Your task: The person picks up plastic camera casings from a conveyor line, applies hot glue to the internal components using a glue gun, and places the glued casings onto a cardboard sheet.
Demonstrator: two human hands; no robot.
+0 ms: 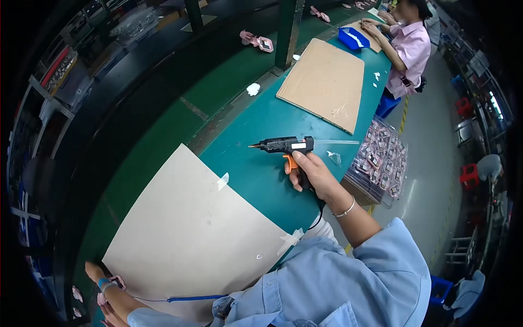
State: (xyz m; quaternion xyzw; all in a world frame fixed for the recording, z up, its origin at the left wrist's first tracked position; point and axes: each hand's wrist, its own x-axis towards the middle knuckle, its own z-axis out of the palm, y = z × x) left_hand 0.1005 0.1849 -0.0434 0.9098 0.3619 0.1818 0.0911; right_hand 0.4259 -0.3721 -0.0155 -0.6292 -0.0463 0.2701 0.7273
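Observation:
My right hand (310,173) is wrapped around the handle of a black hot glue gun (283,145). Its orange trigger (292,162) lies under my fingers, its nozzle points left, and a clear glue stick (338,142) sticks out of its back. At the lower left, my left hand (93,270) is by the corner of a large grey-white sheet (190,229); its fingers are hidden. A blue strap (103,283) circles that wrist, with a pink-framed piece (117,282) beside it. Fingers (111,314) show below; whose they are I cannot tell.
Brown cardboard (327,82) lies on the green table (245,180). A green strip (190,103) carrying pink pieces (257,41) runs alongside. Bagged pink pieces (381,158) fill a box at right. A co-worker (408,49) sits beyond a blue tray (353,38). A blue coiled cord (196,298) crosses the sheet.

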